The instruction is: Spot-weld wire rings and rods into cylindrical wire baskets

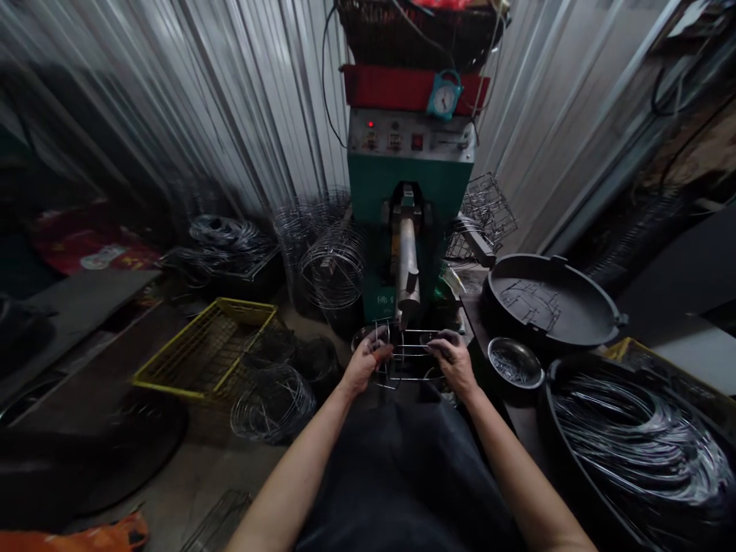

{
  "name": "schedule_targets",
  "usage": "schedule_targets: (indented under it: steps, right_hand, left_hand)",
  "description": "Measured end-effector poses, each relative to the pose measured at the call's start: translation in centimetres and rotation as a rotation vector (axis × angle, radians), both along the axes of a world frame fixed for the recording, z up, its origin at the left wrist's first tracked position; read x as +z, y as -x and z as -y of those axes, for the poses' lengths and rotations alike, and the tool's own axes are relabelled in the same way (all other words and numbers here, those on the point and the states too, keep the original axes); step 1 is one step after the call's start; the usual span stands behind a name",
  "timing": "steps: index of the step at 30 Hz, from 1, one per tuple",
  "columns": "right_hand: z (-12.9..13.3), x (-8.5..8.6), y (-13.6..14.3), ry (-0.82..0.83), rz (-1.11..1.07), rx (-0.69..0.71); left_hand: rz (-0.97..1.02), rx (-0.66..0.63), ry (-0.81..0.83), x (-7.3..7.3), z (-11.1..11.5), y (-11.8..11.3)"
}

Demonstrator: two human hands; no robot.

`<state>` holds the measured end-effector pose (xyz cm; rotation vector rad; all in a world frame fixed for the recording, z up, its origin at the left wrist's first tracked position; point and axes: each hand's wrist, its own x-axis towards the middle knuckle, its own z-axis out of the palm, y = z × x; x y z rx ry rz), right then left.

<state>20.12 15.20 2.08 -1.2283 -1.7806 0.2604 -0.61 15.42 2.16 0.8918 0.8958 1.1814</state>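
Observation:
Between my two hands is a small wire frame [411,351] of shiny bent rods and rings. My left hand [366,360] is closed round its left side, thumb and fingers pinching the rods. At the other end my right hand [452,359] grips the frame's right side, fingers curled. The frame sits just under the electrode arm [408,268] of a green spot welder [368,184]; whether it touches the tip I cannot tell. A dark apron [402,475] covers my lap below the hands.
On the right stand a round black pan [580,307] with wire pieces, a metal bowl [515,363] of small rods and a tub of wire hoops [632,429]. Left are a yellow crate [172,387] and wire coils [273,404]. A blue clock [444,96] hangs on the welder.

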Motion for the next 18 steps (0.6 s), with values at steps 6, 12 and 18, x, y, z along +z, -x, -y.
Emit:
schedule_targets:
  steps: [6, 12, 18]
  right_hand:
    - [-0.8, 0.1, -0.9, 0.015, 0.036, 0.029]
    - [-1.6, 0.2, -1.2, 0.064, 0.044, 0.087]
    - [-2.1, 0.5, -1.2, 0.054, 0.042, 0.094]
  left_hand:
    - [0.05, 0.045, 0.05, 0.7, 0.2, -0.6]
    - [0.043, 0.07, 0.068, 1.0, -0.1, -0.6]
    - [0.07, 0.087, 0.078, 0.9, -0.5, -0.6]
